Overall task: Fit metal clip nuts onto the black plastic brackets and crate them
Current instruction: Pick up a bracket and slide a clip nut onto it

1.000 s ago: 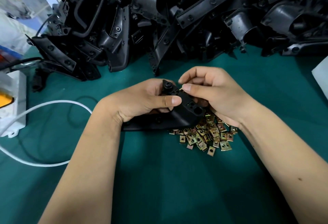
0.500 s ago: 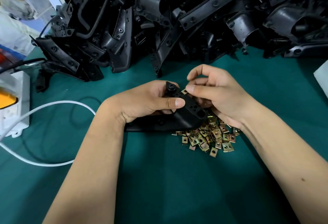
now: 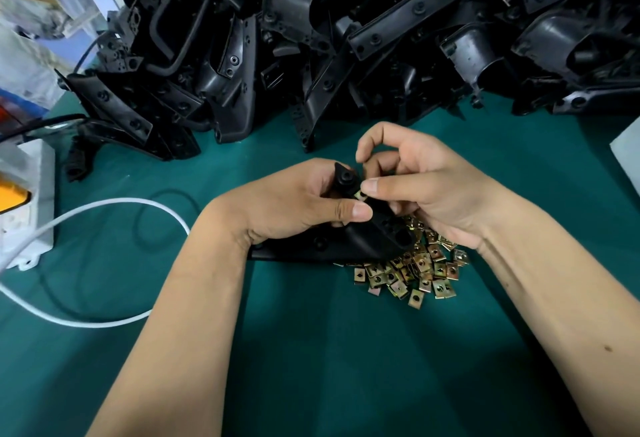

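Against the frame half a second back, I note little change. My left hand (image 3: pixel 298 204) still grips the black bracket (image 3: pixel 349 242), thumb laid across its upper face, fingers curled beneath. My right hand (image 3: pixel 426 190) has kept its place at the bracket's raised end, but the index finger now arches higher and the thumb tip presses closer on the clip nut (image 3: pixel 360 195). The view has drifted slightly, so the hands sit a touch lower and more central.

Clip nut: a small brassy piece, only partly visible, pinched between right thumb and a finger behind it, touching the bracket's edge just below the round boss at its pointed tip. I cannot tell whether it is fully seated.

Bracket: long lower edge resting on the green mat (image 3: pixel 311 350), its right end overlapping the heap of loose clip nuts (image 3: pixel 412 274), which lies directly beneath the right palm and wrist.

Behind the hands, well apart, the large pile of black brackets (image 3: pixel 346 38) spans the back of the table. A white cable (image 3: pixel 114 204) loops at left toward a white box (image 3: pixel 31 201).
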The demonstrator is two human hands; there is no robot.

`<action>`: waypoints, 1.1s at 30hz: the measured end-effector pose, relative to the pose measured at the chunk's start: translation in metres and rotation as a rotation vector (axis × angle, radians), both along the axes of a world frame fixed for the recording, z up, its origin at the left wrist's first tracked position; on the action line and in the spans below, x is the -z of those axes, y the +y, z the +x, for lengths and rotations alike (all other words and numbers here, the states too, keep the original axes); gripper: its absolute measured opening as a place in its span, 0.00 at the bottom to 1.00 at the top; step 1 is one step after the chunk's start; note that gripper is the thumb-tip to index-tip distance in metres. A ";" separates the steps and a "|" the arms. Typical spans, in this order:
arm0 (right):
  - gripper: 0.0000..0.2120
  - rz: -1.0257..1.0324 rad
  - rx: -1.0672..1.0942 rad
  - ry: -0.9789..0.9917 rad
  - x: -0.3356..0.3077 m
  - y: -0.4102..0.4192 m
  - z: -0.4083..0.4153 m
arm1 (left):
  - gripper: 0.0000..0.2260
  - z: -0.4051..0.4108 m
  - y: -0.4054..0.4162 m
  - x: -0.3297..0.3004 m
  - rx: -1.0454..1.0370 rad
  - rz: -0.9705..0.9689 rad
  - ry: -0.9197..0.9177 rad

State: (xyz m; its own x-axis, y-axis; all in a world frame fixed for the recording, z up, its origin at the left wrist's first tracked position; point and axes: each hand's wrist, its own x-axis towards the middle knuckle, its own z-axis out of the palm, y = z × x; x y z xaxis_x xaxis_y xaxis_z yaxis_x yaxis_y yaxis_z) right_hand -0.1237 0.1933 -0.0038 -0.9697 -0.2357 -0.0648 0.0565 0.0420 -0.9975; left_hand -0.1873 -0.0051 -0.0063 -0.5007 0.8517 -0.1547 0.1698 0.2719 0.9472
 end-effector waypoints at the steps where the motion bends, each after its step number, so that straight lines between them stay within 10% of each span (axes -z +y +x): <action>1: 0.12 0.013 -0.003 0.008 0.000 0.000 0.000 | 0.20 0.000 0.000 0.000 -0.003 -0.001 -0.003; 8: 0.03 0.068 0.193 0.078 0.003 0.003 -0.004 | 0.04 -0.006 -0.012 0.003 -0.200 0.106 -0.154; 13: 0.10 0.806 0.710 0.222 0.017 0.040 -0.015 | 0.08 -0.014 -0.025 0.004 -0.325 0.096 -0.199; 20: 0.12 1.106 0.377 0.125 0.013 0.036 -0.011 | 0.10 -0.015 -0.015 0.006 -0.356 0.077 -0.035; 26: 0.09 0.984 0.368 0.197 0.016 0.026 -0.009 | 0.14 -0.012 -0.007 0.008 -0.357 0.101 0.063; 33: 0.04 0.183 0.356 0.242 0.016 0.010 -0.007 | 0.16 -0.013 -0.005 0.009 -0.348 0.109 0.090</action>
State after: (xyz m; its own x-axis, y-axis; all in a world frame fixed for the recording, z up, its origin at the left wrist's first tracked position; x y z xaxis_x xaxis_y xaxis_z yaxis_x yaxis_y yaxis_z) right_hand -0.1309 0.2031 -0.0197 -0.9804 0.1091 0.1642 -0.1345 0.2390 -0.9617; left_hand -0.2000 -0.0099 -0.0155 -0.7704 0.6373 -0.0146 0.1692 0.2264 0.9592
